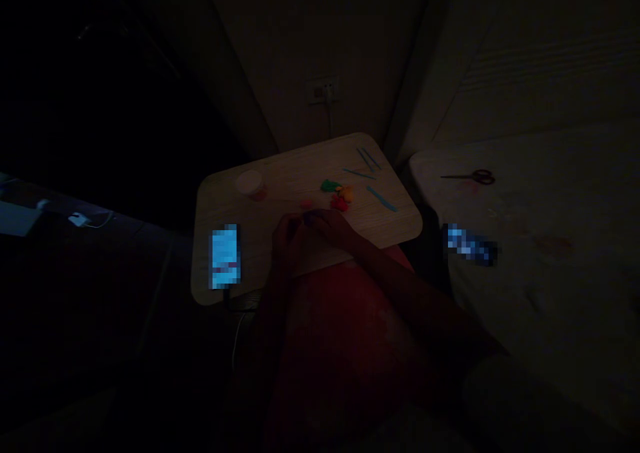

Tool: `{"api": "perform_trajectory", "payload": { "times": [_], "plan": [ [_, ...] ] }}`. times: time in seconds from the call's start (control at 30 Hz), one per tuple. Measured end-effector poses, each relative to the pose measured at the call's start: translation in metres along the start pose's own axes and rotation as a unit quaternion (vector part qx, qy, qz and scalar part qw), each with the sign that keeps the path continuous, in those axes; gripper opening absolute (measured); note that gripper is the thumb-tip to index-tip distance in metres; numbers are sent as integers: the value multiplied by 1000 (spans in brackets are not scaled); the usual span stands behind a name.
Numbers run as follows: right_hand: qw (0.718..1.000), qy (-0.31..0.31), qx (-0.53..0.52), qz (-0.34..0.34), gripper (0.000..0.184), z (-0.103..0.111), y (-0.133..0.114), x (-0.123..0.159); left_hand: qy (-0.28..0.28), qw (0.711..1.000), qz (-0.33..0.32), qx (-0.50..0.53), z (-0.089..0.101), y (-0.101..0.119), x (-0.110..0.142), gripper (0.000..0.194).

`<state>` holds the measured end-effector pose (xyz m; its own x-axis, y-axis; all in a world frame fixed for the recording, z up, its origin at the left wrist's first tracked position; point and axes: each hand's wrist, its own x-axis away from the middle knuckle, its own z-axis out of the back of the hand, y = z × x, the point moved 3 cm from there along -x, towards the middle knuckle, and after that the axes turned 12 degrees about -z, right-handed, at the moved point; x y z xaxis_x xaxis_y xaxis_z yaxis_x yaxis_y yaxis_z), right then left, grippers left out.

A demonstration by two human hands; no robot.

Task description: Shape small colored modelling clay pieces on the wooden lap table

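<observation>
The room is very dark. A small dark purple lump, probably modelling clay [311,217], shows at the fingertips of my right hand [333,227], which is closed on it. Close beside it, my left hand [286,237] is curled with its fingers together; what they hold, if anything, is hidden. Just beyond my hands lie soft-looking lumps: a green lump [330,185], an orange lump [345,193] and a red lump [339,203], touching or nearly touching. A small pink piece [305,203] lies on the table just past my fingertips.
The small wooden table [215,193] bears a pale-lidded tub [250,183], a lit phone [225,256], a blue plastic knife [382,199] and several thin blue sticks [359,173]. On a pale surface at right lie scissors [483,177] and another lit screen [470,244]. A wall socket [323,91] holds a plug.
</observation>
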<state>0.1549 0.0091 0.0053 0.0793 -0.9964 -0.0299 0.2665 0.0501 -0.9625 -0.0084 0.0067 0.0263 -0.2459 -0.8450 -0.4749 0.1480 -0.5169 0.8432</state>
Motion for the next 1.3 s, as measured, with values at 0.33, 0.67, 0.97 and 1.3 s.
{"api": "perform_trajectory", "payload": {
  "times": [0.33, 0.67, 0.97, 1.3],
  "plan": [
    [998, -46, 29, -17, 52, 0, -5, 6, 4, 999, -38, -27, 3, 4, -2, 33],
    [999, -35, 3, -8, 41, 2, -7, 5, 47, 998, -8, 32, 6, 1, -1, 47],
    [997, -60, -34, -25, 41, 2, -7, 6, 41, 999, -31, 8, 8, 9, -6, 50],
    [995, -87, 54, -2, 41, 2, -1, 3, 21, 999, -6, 40, 6, 0, -6, 39]
  ]
}}
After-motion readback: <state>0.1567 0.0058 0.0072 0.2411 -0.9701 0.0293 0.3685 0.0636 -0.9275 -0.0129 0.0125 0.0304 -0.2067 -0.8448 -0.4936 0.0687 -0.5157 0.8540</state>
